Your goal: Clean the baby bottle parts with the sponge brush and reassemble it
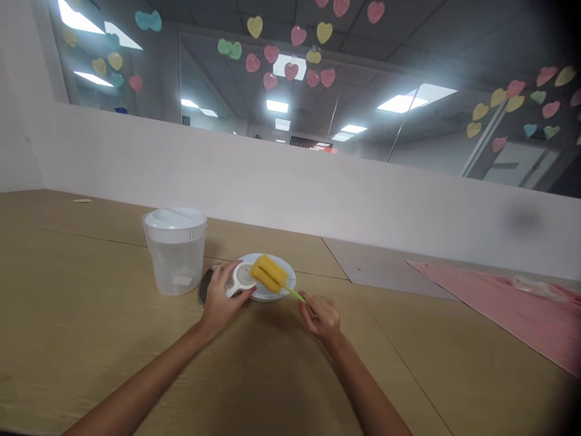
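Note:
My right hand [321, 317] pinches the thin green handle [296, 295] of a yellow sponge brush [269, 274]. The sponge head hangs over a round white dish [285, 270] and seems to rest near its rim. My left hand [222, 297] grips a white round lid [242, 277] with a central opening, right beside the sponge. Under that hand's heel, a dark round disc [204, 286] lies partly hidden. A translucent plastic pitcher [175, 263] with a white lid stands just left of my left hand.
The hands work on a light wooden table [91, 272]. A pink sheet [490, 309] lies at the right, beyond a grey panel [385, 266]. A low white wall [272, 194] runs behind, topped by glass with paper hearts [290, 69] stuck on it.

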Available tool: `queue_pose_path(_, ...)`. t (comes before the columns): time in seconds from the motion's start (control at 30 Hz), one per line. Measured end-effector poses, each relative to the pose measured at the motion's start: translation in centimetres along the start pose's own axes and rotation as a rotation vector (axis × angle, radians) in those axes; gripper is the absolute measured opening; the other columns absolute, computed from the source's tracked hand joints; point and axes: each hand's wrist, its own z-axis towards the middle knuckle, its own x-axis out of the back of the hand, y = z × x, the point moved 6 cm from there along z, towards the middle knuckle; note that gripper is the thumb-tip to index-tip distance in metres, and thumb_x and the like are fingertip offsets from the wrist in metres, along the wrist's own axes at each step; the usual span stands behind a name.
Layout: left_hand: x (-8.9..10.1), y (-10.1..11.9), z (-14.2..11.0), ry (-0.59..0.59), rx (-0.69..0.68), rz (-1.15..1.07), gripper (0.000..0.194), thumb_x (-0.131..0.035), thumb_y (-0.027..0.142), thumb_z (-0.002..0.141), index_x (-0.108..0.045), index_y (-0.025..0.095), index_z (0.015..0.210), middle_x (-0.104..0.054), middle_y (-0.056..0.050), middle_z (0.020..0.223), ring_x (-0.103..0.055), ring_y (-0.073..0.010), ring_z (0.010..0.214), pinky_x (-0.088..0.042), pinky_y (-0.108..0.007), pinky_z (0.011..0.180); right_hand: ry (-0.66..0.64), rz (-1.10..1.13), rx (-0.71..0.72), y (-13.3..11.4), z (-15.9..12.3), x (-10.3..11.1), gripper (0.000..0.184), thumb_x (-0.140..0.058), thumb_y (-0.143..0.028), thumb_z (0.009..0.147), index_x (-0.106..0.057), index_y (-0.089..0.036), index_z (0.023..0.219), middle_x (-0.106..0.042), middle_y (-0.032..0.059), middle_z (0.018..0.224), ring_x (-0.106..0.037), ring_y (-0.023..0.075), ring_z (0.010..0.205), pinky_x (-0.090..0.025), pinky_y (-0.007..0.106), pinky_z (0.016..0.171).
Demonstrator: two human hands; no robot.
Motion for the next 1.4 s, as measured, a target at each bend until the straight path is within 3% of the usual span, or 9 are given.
queue_pose_path(0.2, -0.1, -1.3, 1.9, 0.028, -0.105, 0.179, 0.043, -0.064, 0.032, 0.076, -0.053, 0.023, 0.117, -0.046, -0.007, 0.113, -0.046, -0.0228, 0.109, -0.04, -0.036, 0.095, -0.064, -0.184, 0.167, -0.4, 0.5, -0.2, 0.019, -0.054, -0.016, 0.083, -0.066, -0.013, 0.098, -0.048, -0.0032, 0.049, -0.044, 0.0076, 0.045, -0.029, 0.024, 0.048)
queue_pose_path(0.33, -1.1, -0.7, 2.3, 0.005, -0.215, 0.334, 0.042, -0.059, 0.022, 0.078, -0.052, 0.022, 0.12, -0.044, -0.01, 0.116, -0.044, -0.025, 0.108, -0.039, -0.039, 0.094, -0.13, -0.203, 0.158, -0.3, 0.6, -0.5, 0.019, -0.054, -0.018, 0.084, -0.067, -0.013, 0.096, -0.052, -0.0015, 0.052, -0.044, 0.0073, 0.048, -0.031, 0.024, 0.051)
queue_pose_path(0.63, -1.8, 1.0, 1.2, -0.01, -0.504, 0.509, 0.043, -0.048, 0.004, 0.077, -0.055, 0.02, 0.116, -0.047, -0.014, 0.117, -0.041, -0.0281, 0.115, -0.036, -0.044, 0.095, -0.142, -0.235, 0.149, -1.1, 0.6, -1.1, 0.016, -0.053, -0.02, 0.084, -0.067, -0.014, 0.089, -0.051, -0.0011, 0.052, -0.043, 0.0076, 0.047, -0.027, 0.025, 0.05)
queue_pose_path(0.87, -2.5, 2.0, 0.8, 0.026, -0.6, 0.565, 0.034, -0.047, 0.011, 0.084, -0.057, 0.021, 0.114, -0.052, -0.014, 0.115, -0.043, -0.0279, 0.114, -0.035, -0.045, 0.094, -0.133, -0.247, 0.131, -1.3, 0.4, -1.4, 0.016, -0.053, -0.019, 0.085, -0.066, -0.013, 0.091, -0.053, -0.0001, 0.055, -0.044, 0.0083, 0.049, -0.028, 0.026, 0.051)
queue_pose_path(1.03, -3.9, 3.2, -0.2, -0.011, -0.777, 0.632, 0.033, -0.045, 0.012, 0.087, -0.058, 0.025, 0.114, -0.055, -0.012, 0.112, -0.046, -0.025, 0.113, -0.033, -0.045, 0.096, -0.127, -0.246, 0.162, -1.9, 0.6, -1.8, 0.017, -0.051, -0.02, 0.086, -0.066, -0.013, 0.092, -0.053, -0.0006, 0.053, -0.044, 0.0088, 0.048, -0.029, 0.026, 0.052)
queue_pose_path(1.17, -3.1, 3.1, 1.5, 0.073, -0.711, 0.697, 0.035, -0.046, 0.013, 0.087, -0.057, 0.027, 0.117, -0.055, -0.012, 0.116, -0.046, -0.025, 0.115, -0.032, -0.044, 0.098, -0.123, -0.266, 0.093, -1.3, 0.8, -2.0, 0.019, -0.05, -0.021, 0.088, -0.066, -0.014, 0.095, -0.054, -0.0002, 0.055, -0.046, 0.0094, 0.049, -0.029, 0.025, 0.052)
queue_pose_path(1.4, -1.6, 0.2, 5.7, 0.034, -0.613, 0.755, 0.043, -0.041, 0.007, 0.085, -0.055, 0.028, 0.12, -0.054, -0.012, 0.122, -0.045, -0.026, 0.118, -0.031, -0.045, 0.097, -0.179, -0.299, 0.0, 2.4, -0.7, -1.3, 0.024, -0.046, -0.024, 0.09, -0.068, -0.015, 0.09, -0.058, 0.0006, 0.054, -0.048, 0.0083, 0.048, -0.03, 0.023, 0.052)
